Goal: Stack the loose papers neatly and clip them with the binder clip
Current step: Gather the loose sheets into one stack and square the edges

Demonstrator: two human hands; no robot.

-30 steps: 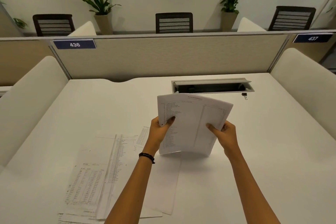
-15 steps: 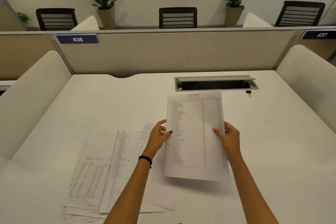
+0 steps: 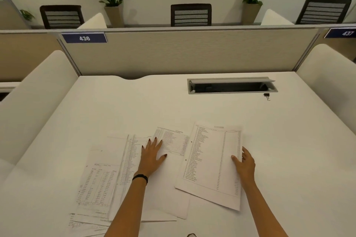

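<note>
Fingers (image 3: 236,160) of the right hand (image 3: 244,165) are pinched on the right edge of the top sheet (image 3: 212,161), laid on the desk (image 3: 115,109) w/ loose papers (image 3: 107,179) spread to its left. Sheets are judged thin, floppy & slippery, best gripped at edges. Left hand (image 3: 152,155) is pressed flat, fingers splayed, on the papers; binder clip (image 3: 267,96) is left far back by the cable slot (image 3: 231,85).

Bare desk (image 3: 289,140) around binder clip (image 3: 267,96), beside cable tray (image 3: 231,87).

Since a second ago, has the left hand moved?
Yes. The left hand let go of the printed sheet and moved leftward, away from the cable slot, onto the spread papers.
</note>
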